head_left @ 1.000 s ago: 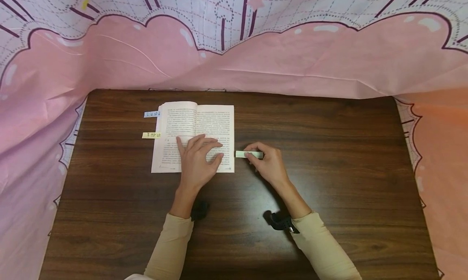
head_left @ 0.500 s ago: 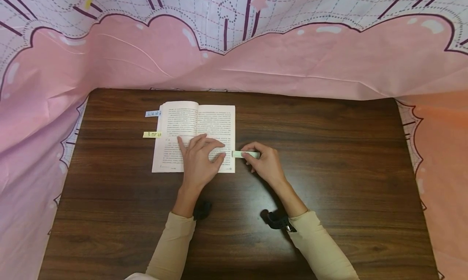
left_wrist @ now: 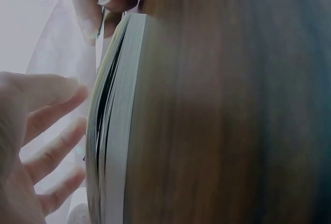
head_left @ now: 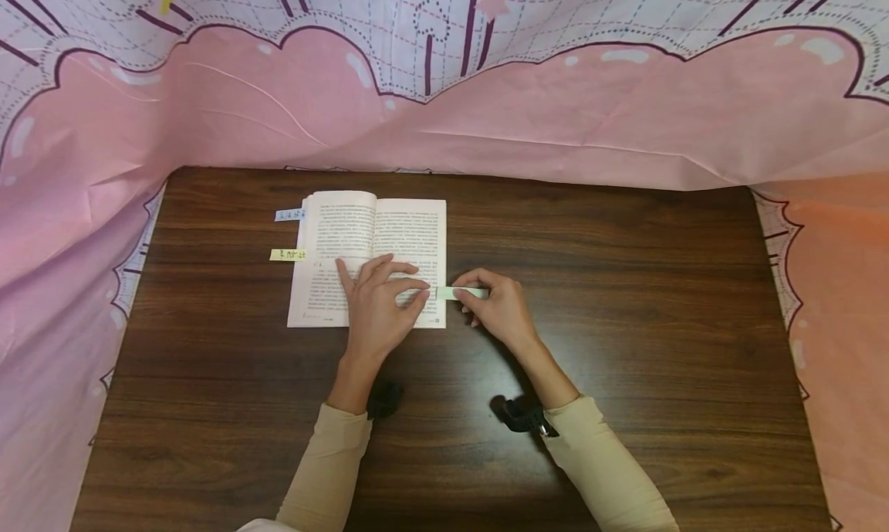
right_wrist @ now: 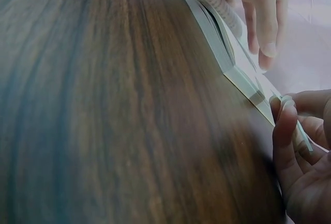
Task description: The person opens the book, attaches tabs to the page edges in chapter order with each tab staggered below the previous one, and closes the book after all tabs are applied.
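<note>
An open book [head_left: 410, 231] lies on the table, pages of printed text facing up. My left hand [head_left: 378, 308] rests across its lower half, fingers spread, with the thumb and index fingertips close together near the right page's outer edge. Between thumb and fingers my right hand [head_left: 500, 308] pinches a pale green sticky tab [head_left: 444, 293], whose free end overlaps the right page's edge. In the right wrist view, the green tab [right_wrist: 305, 137] shows edge-on between the fingers, right at the book's corner. A blue tab [head_left: 288, 215] and a yellow tab [head_left: 286, 255], both with handwriting, stick out from the left edge.
Dark brown wood makes up the tabletop [head_left: 625, 323]. A pink and white patterned cloth [head_left: 542, 130] hangs at the back and along both sides. Each wrist wears a dark strap, the right one [head_left: 524, 418] low over the table.
My right hand has moved left, bringing the green sticky tab from beside the book onto the right page's edge. My left thumb and index fingertips have come closer together.
</note>
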`<state>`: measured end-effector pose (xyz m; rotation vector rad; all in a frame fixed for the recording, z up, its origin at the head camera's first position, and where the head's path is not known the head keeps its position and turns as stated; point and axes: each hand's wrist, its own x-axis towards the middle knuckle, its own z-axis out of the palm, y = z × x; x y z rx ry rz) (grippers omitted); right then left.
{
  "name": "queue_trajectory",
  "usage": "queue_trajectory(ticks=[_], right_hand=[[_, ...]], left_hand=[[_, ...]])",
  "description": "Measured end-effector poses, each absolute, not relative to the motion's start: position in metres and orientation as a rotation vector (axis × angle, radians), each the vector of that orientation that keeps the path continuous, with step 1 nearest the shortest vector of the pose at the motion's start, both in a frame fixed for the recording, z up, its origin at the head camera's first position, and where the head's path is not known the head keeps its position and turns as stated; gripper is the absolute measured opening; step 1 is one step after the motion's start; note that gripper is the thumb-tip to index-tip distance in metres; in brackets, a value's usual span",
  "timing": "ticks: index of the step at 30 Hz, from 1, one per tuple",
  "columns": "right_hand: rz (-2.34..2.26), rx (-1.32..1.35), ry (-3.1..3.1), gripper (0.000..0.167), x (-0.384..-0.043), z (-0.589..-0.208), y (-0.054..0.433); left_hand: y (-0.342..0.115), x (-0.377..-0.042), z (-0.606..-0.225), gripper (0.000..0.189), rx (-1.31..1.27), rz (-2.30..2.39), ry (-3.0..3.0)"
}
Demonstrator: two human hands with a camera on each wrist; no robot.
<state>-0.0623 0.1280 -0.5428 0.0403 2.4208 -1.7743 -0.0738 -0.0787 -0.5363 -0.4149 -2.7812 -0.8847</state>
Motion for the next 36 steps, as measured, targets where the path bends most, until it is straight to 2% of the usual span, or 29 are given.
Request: queue_trajectory(ticks=[36], right_hand=[[-1.591, 0.051, 2.525, 0.004, -0.066, -0.541, 0.12]], left_hand=[[-0.062, -0.081, -0.539, 0.02, -0.261, -0.706, -2.853]])
